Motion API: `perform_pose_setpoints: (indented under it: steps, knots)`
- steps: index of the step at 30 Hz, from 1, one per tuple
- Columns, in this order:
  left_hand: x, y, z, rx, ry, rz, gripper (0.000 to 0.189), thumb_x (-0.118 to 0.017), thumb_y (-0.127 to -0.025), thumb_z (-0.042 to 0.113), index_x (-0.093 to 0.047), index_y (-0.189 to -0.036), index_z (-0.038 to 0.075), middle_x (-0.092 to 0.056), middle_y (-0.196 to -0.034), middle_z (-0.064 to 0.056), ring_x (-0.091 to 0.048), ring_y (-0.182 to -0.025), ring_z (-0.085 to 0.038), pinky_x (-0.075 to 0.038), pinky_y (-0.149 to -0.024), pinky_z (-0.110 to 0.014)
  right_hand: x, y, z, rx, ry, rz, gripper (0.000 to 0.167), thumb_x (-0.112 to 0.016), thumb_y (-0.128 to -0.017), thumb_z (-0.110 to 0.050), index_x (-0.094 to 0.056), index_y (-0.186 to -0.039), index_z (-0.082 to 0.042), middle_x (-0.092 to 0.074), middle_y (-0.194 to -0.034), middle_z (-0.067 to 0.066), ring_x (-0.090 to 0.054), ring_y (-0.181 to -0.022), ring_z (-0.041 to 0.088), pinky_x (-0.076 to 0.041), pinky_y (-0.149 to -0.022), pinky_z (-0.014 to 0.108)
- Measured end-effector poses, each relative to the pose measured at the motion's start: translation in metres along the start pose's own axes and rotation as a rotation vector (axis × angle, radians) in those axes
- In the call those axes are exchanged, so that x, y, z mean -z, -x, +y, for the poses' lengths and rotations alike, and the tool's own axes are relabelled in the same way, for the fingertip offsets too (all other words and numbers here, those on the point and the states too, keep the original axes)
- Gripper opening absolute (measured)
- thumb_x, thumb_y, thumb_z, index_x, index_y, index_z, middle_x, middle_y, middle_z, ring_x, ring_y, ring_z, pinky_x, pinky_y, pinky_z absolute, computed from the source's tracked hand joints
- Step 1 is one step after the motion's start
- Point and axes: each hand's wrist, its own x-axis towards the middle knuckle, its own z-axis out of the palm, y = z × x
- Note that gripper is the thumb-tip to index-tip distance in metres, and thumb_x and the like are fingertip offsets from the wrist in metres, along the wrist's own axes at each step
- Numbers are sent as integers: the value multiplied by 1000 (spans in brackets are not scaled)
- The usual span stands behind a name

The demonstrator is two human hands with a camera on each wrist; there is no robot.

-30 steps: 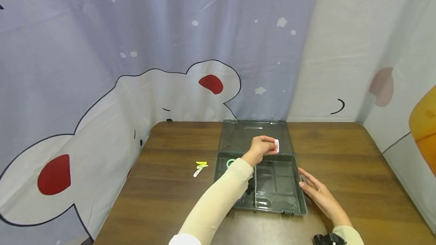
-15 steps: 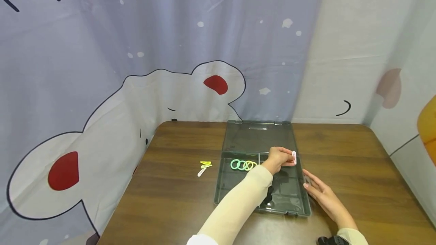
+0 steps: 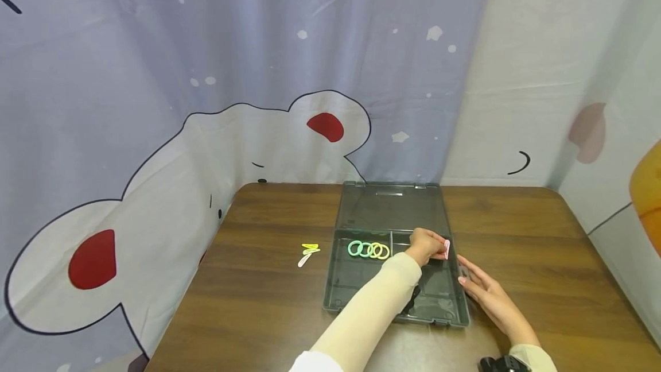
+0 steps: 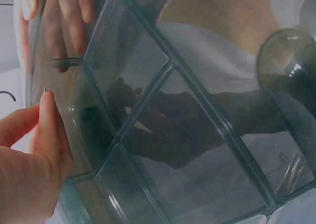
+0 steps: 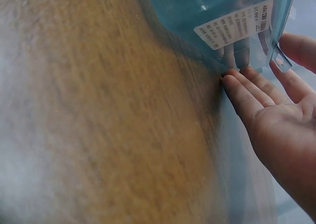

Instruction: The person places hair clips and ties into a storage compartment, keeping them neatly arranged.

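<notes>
My left hand [image 3: 424, 244] pinches a small pink snap hair clip [image 3: 446, 249] at the right rear compartment of a clear grey plastic box [image 3: 356, 281]. In the left wrist view the left fingers [image 4: 48, 120] are close to the box's side wall, and the clip is mostly hidden behind them. The right hand [image 3: 488, 298] rests against the box's right side, its fingers nearly straight; in the right wrist view the fingertips touch the box low, near a white label [image 5: 234, 27]. A row of green and yellow rings [image 3: 368, 250] lies in the left rear compartment.
Behind the box its hinged lid [image 3: 391, 208] lies folded back. To the left, yellow hair clips [image 3: 311, 248] and a whitish one [image 3: 304, 260] lie on the wooden table [image 3: 248, 291]. A printed curtain [image 3: 248, 45] hangs behind the table.
My left hand has carried the pink hair clip right and lower, toward the right rear compartment. The rings, partly covered by the arm before, now show fully. The right hand keeps its place.
</notes>
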Motion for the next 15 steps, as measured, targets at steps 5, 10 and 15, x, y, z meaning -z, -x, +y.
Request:
perform_pose_setpoints:
  steps: [5, 10, 15]
  knots:
    - [-3, 7, -3, 28, -21, 49, 19, -66, -66, -27, -66, -65, -8, -61, -57, -11, -69, -61, -32, -60, -52, -31, 0, 1, -2, 8, -25, 1, 60, -46, -103, -21, -17, -154, -7, 0, -157, 24, -6, -140, 48, -40, -94, 8]
    - [-5, 9, -10, 35, -41, 88, 16, -65, -69, -25, -67, -68, -9, -62, -57, -11, -70, -66, -33, -61, -56, -32, -3, -1, -3, 29, -61, -7, 62, -47, -102, -19, -16, -153, -4, 0, -157, 25, -3, -140, 47, -38, -92, 5]
    - [-8, 8, -14, 41, 18, 117, 18, -63, -67, -27, -66, -66, -8, -64, -59, -14, -70, -68, -34, -61, -59, -30, -4, -2, -2, 5, -55, 3, 61, -48, -102, -20, -18, -153, -6, 0, -157, 24, -3, -141, 46, -37, -93, 6]
